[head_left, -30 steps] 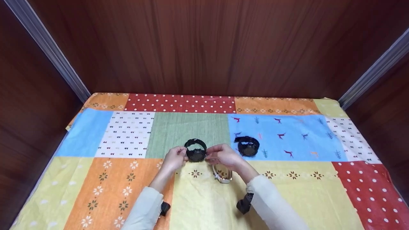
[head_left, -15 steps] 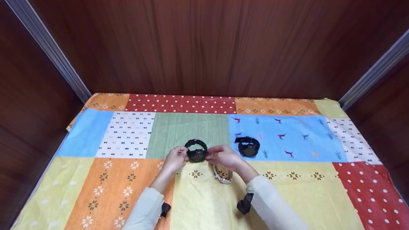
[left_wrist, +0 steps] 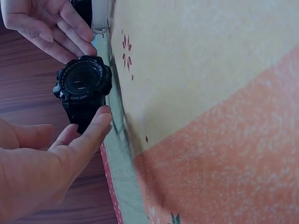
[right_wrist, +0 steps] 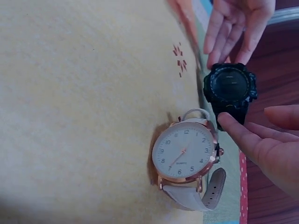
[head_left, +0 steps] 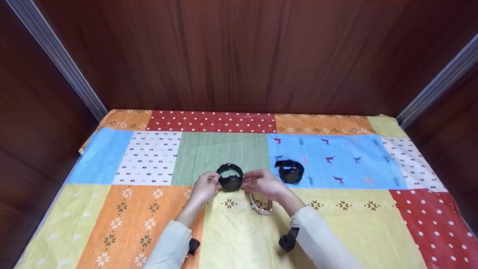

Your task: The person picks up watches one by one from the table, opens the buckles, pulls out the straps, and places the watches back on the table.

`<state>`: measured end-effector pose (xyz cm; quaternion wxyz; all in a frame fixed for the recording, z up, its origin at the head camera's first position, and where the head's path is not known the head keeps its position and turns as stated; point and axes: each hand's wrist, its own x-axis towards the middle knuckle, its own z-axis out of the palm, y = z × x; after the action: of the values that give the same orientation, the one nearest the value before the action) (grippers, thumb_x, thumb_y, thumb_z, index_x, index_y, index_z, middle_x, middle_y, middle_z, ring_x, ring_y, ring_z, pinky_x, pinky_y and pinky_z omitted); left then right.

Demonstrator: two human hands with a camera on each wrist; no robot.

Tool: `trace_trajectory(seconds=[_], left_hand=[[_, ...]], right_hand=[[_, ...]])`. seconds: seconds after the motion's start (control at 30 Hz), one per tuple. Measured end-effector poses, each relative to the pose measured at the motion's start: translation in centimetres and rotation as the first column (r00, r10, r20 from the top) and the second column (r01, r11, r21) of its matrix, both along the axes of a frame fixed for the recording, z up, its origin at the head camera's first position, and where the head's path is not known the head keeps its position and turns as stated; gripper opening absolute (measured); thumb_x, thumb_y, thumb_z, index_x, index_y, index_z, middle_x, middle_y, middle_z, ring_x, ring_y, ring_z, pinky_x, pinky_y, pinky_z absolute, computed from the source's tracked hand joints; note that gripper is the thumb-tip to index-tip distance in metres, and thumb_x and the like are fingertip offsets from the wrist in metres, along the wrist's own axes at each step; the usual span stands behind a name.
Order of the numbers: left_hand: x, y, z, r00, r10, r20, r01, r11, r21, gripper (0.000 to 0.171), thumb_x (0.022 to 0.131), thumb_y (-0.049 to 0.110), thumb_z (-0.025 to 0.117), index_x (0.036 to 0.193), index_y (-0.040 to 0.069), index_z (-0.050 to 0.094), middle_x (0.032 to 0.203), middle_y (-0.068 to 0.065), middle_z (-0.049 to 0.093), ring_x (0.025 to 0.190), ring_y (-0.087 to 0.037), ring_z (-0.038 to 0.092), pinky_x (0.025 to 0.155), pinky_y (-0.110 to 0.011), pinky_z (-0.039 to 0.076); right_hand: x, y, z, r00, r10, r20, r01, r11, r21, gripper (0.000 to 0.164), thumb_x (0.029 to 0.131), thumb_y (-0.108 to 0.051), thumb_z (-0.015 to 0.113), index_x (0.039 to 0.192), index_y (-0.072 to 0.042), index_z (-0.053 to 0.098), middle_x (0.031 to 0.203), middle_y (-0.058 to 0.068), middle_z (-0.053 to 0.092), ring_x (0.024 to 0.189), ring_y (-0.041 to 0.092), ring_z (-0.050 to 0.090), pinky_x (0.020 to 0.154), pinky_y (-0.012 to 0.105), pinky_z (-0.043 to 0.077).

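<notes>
A black digital sport watch (head_left: 232, 182) stands on the cloth near the middle, its strap curved into a loop behind the dial. At its left side are the fingertips of my left hand (head_left: 205, 185); in the left wrist view the fingers (left_wrist: 88, 133) reach its strap, the thumb apart. My right hand (head_left: 266, 184) touches the opposite side with extended fingers, its thumb also apart in the right wrist view. Below the right hand lies a watch with a white face, rose-gold case and pale strap (right_wrist: 184, 151), partly covered by that hand in the head view.
A second black watch (head_left: 292, 173) rests to the right on the blue patch with deer prints. Patchwork cloth (head_left: 231, 239) covers the table. Dark wood-grain panels (head_left: 224, 56) rise behind and at both sides.
The black sport watch shifts very slightly to the right, with both hands following at its sides. The other two watches stay in place.
</notes>
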<state>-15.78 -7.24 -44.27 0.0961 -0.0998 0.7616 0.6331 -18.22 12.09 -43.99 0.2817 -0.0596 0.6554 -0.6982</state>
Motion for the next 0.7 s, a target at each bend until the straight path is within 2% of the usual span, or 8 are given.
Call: trace_trajectory(seconds=[0.2, 0.37, 0.5, 0.7], left_hand=[[0.2, 0.3, 0.5, 0.999, 0.0, -0.032, 0.0, 1.0, -0.001, 0.02, 0.095, 0.001, 0.041, 0.105, -0.011, 0.053, 0.091, -0.019, 0.056, 0.08, -0.029, 0.06, 0.071, -0.033, 0.051], [0.5, 0.6, 1.2, 0.998, -0.022, -0.056, 0.022, 1.0, -0.006, 0.02, 0.094, 0.001, 0.041, 0.104, -0.011, 0.053, 0.095, -0.022, 0.056, 0.087, -0.034, 0.06, 0.075, -0.035, 0.052], [0.8, 1.1, 1.6, 0.997, -0.045, -0.063, 0.045, 0.999, -0.003, 0.02, 0.094, 0.002, 0.041, 0.105, -0.011, 0.054, 0.095, -0.021, 0.055, 0.088, -0.033, 0.06, 0.077, -0.036, 0.051], [1.1, 1.9, 1.9, 0.995, -0.095, -0.038, 0.096, 0.995, 0.016, 0.021, 0.095, 0.003, 0.041, 0.107, -0.008, 0.054, 0.092, -0.018, 0.055, 0.087, -0.03, 0.059, 0.072, -0.034, 0.051]], right_hand=[[0.1, 0.6, 0.7, 1.0, -0.007, -0.024, 0.007, 1.0, 0.016, 0.044, 0.079, 0.021, 0.033, 0.122, 0.025, 0.032, 0.116, 0.037, 0.047, 0.104, 0.035, 0.054, 0.094, 0.049, 0.038], [0.3, 1.3, 1.2, 1.0, -0.023, -0.013, 0.023, 0.999, -0.034, 0.041, 0.081, 0.019, 0.033, 0.121, 0.026, 0.032, 0.102, 0.027, 0.055, 0.094, 0.028, 0.058, 0.093, 0.05, 0.039], [0.6, 2.0, 1.4, 0.999, -0.04, -0.009, 0.039, 0.996, -0.075, 0.037, 0.083, 0.017, 0.034, 0.118, 0.028, 0.032, 0.092, 0.019, 0.058, 0.087, 0.023, 0.06, 0.092, 0.049, 0.04], [1.2, 3.2, 1.6, 0.997, -0.067, -0.026, 0.065, 0.996, -0.055, 0.036, 0.083, 0.016, 0.037, 0.117, 0.028, 0.034, 0.091, 0.02, 0.061, 0.085, 0.024, 0.061, 0.09, 0.046, 0.044]])
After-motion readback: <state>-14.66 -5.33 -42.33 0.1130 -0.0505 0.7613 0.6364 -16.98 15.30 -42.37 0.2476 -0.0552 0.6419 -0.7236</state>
